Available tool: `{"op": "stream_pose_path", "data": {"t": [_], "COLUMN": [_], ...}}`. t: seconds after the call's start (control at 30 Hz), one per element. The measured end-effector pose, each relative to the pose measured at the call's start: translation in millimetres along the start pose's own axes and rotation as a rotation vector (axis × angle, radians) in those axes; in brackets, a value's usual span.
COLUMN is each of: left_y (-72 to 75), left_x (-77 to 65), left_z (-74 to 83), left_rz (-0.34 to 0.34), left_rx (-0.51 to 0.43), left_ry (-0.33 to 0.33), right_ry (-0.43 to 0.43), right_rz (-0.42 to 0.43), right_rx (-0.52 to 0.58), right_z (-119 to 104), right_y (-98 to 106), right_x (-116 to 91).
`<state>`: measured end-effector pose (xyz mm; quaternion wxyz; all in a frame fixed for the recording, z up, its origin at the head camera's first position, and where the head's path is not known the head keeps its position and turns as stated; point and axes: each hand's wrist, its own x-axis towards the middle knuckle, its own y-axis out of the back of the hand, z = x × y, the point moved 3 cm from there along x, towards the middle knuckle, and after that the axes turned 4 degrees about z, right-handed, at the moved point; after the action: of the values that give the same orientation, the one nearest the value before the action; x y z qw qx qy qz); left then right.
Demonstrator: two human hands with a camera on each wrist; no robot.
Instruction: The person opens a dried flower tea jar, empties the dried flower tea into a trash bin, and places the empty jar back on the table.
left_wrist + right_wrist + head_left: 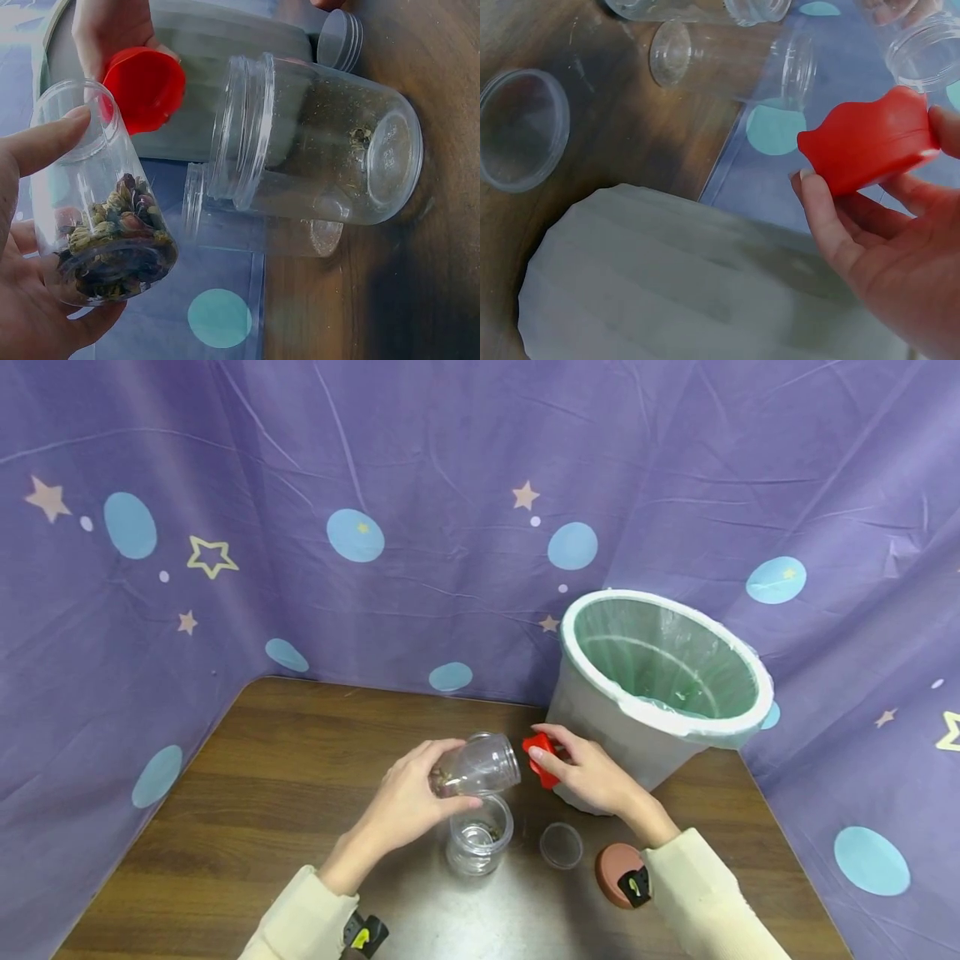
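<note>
My left hand (405,797) grips a clear plastic jar (487,766), tilted nearly onto its side with its mouth toward the right. Dried flower buds (124,217) lie heaped at its base end in the left wrist view. Between the thumb and fingers of my right hand (596,777) is a hollow red cup-like piece (877,142) with a wavy edge, just right of the jar's mouth. Beneath the held jar stands a wider open clear jar (474,862) with a few crumbs at its bottom. A slimmer clear jar (731,64) stands behind that one.
A clear round lid (561,846) and a pinkish-brown round lid (611,867) lie on the wooden table (300,760), right of the wide jar. At the back right stands a pale bin (600,718) with a green liner. A purple curtain (450,485) hangs behind.
</note>
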<state>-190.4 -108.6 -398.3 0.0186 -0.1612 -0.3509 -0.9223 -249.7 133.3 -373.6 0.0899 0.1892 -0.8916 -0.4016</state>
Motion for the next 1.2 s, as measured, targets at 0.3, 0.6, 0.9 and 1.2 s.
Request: {"op": "stream_pose_path", "data": {"t": [0.3,0.6,0.9,1.2], "left_y": [0.9,-1.1,0.3,0.9], "left_x": [2.3,2.2,2.0,1.6], "left_z": [1.0,-0.2,0.7,1.0], "left_rz": [0.006,0.002,0.006,0.011], "left_rx": [0.013,0.001,-0.002,-0.006], "left_ry": [-0.014,-0.002,0.004,0.004], "right_ry": [-0.051,-0.068,-0.06,-0.028], "right_rz": [0.044,-0.003,0.008,0.009], "right_rx": [-0.011,-0.015,-0.013,-0.04], "right_z": [9,23,27,32], "right_y": [-4,-20,-24,-32], "right_x": [-2,-6,-3,0]}}
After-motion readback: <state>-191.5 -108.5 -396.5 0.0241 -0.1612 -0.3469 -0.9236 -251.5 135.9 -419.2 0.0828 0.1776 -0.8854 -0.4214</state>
